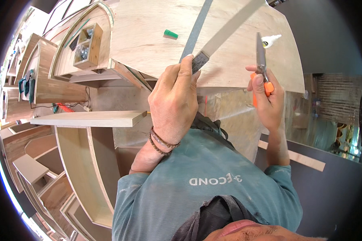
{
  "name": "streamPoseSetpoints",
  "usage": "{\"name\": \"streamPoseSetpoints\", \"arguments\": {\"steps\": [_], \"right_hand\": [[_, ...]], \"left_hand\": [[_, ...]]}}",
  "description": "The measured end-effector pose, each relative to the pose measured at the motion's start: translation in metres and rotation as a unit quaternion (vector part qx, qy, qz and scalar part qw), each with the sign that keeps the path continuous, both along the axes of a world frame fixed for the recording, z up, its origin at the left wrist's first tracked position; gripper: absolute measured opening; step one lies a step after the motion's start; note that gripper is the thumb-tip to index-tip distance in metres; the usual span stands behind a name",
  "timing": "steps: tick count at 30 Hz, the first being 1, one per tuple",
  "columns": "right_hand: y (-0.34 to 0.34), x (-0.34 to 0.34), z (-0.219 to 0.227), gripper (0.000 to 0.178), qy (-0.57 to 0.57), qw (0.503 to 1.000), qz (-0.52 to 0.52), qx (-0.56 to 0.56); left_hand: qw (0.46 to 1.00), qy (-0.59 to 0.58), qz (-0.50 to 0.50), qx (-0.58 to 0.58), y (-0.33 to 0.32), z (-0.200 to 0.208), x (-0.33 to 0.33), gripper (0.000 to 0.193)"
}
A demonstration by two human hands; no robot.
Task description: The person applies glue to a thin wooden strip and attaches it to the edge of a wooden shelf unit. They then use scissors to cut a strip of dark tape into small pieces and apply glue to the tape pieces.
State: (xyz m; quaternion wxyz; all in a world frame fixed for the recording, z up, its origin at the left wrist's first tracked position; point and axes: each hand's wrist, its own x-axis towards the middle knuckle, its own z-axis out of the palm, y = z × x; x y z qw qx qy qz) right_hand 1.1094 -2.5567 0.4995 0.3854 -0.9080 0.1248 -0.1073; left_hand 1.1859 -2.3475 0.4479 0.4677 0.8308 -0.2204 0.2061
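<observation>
My left hand [173, 94] is closed around the near end of a long, flat, pale strip [231, 30]. Close to my fingers, the strip shows a dark printed patch [200, 61]. A grey band [197, 30] runs away beside it over the plywood worktop [145, 48]; I cannot tell whether it is a separate piece. Over the worktop's near edge, my right hand [268, 98] grips scissors [261, 56] by their orange handles. Their blades point away from me and look closed, apart from the strip.
On the worktop lie a green conical cap [171, 33] and a small white bottle [271, 40]. A wooden box [93, 50] of metal hardware sits at left. Wooden cabinet parts [88, 119] stand nearby, with a green tool [27, 86] on one. A wood strip [305, 159] lies at right.
</observation>
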Motion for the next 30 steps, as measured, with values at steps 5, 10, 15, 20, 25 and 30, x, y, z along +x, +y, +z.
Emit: {"name": "streamPoseSetpoints", "arguments": {"steps": [5,10,15,20,25,30], "right_hand": [[-0.003,-0.013,0.011,0.023,0.111,0.985,0.066,-0.113],[-0.009,-0.024,0.002,0.017,0.258,0.963,0.083,0.004],[-0.014,-0.028,-0.015,0.021,0.281,0.951,0.123,0.044],[-0.002,-0.026,-0.026,0.024,0.279,0.946,0.162,-0.011],[0.008,-0.014,-0.009,0.03,0.299,0.931,0.192,-0.079],[0.016,-0.006,0.005,0.032,0.29,0.936,0.186,-0.066]], "left_hand": [[0.996,0.086,-0.025,0.026,0.004,0.003,-0.017,0.032],[0.982,0.16,-0.079,0.069,0.013,-0.014,-0.036,0.03],[0.974,0.199,-0.094,0.063,0.015,-0.025,-0.039,0.03],[0.978,0.189,-0.085,0.04,0.013,-0.03,-0.04,0.03],[0.982,0.17,-0.072,0.042,0.011,-0.036,-0.041,0.032],[0.989,0.131,-0.065,0.037,0.012,-0.03,-0.04,0.033]]}}
